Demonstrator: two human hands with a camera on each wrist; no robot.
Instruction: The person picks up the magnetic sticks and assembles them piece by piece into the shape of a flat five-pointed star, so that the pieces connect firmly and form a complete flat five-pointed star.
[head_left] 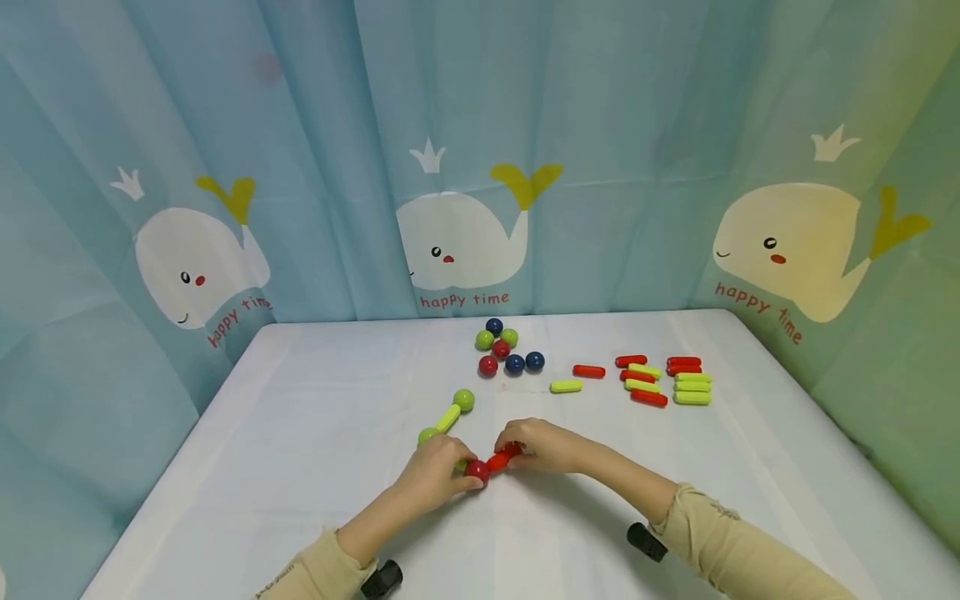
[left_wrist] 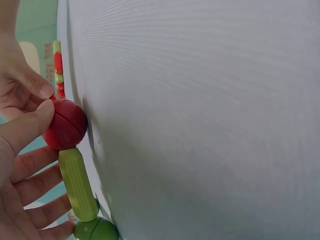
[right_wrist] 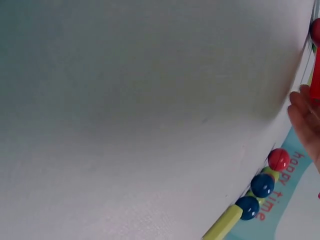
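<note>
My left hand pinches a red ball between thumb and fingers. A yellow-green rod runs from that ball to a green ball, beneath my other left fingers. My right hand holds a red rod with its tip against the red ball; how deep it sits cannot be told. More red shows under the right fingers, partly hidden. Beyond the left hand, another yellow-green rod links a partly covered green ball to a further green ball.
Loose blue balls, red balls and green balls cluster at the back middle of the white table. To their right lie several red rods and yellow-green rods. A whale-print curtain surrounds the table's back and sides.
</note>
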